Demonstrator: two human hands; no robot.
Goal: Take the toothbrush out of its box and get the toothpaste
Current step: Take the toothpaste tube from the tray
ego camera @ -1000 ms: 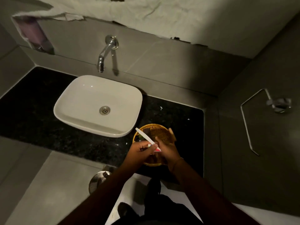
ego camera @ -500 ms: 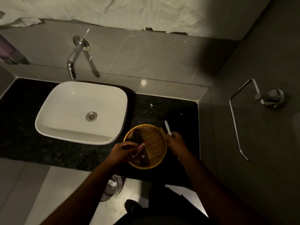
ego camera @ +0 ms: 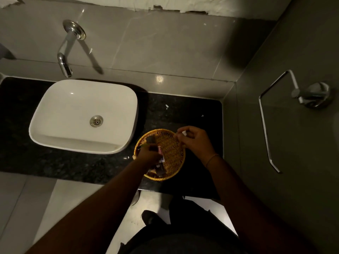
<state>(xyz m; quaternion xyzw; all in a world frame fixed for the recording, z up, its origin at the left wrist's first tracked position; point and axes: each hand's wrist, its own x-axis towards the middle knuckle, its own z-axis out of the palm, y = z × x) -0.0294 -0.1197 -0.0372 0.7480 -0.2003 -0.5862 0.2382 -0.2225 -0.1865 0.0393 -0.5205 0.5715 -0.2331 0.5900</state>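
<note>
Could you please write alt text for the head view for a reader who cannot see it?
Two hands work over a round wicker basket on a dark counter: the left hand holds a small packet, the right hand a small white item. A white basin sits left.

Head camera looks steeply down (one view only) at the counter, near.

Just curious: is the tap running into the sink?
No, the faucet shows no stream and the white sink looks dry.
</note>
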